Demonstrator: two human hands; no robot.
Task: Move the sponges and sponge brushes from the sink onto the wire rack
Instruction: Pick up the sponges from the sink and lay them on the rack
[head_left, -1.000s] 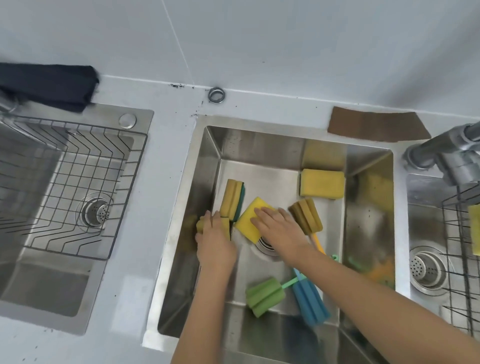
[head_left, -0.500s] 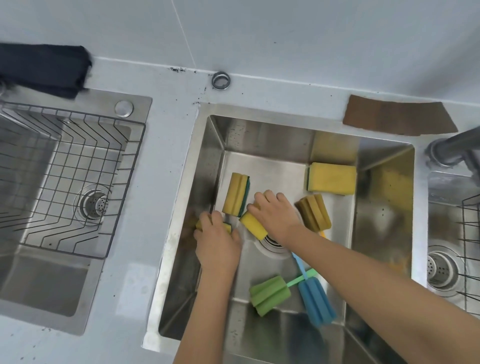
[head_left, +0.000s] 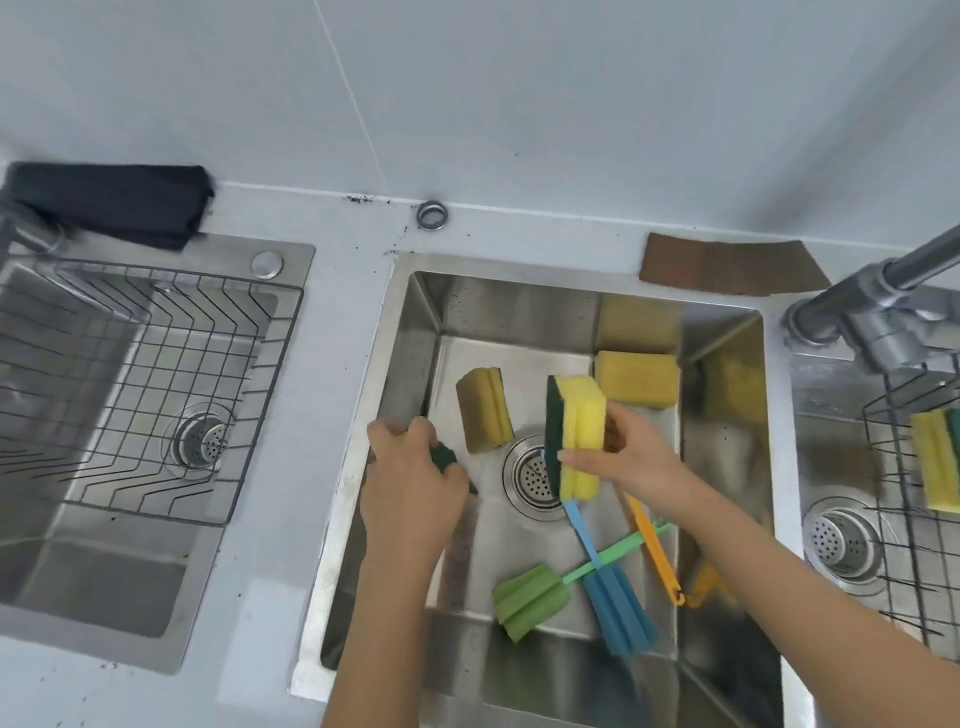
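In the middle sink (head_left: 410, 332) my right hand (head_left: 631, 454) holds a yellow sponge with a green scouring side (head_left: 576, 434), lifted and upright over the drain. My left hand (head_left: 410, 483) is closed on a smaller sponge (head_left: 443, 457); only its green corner shows. A darker yellow sponge (head_left: 484, 408) and another yellow sponge (head_left: 636, 378) lie on the sink floor. Green (head_left: 530, 603), blue (head_left: 618, 605) and orange-handled (head_left: 652, 548) sponge brushes lie crossed near the front. An empty wire rack (head_left: 150, 384) sits over the left sink.
A second wire rack (head_left: 904, 530) at the right edge holds a yellow-green sponge (head_left: 937, 460). A tap (head_left: 878, 306) stands at the right. A brown scouring pad (head_left: 727, 270) and a dark cloth (head_left: 114, 202) lie on the counter by the wall.
My right hand has picked the yellow sponge up off the sink floor and turned it upright. My left hand has closed on the small sponge and lifted slightly.
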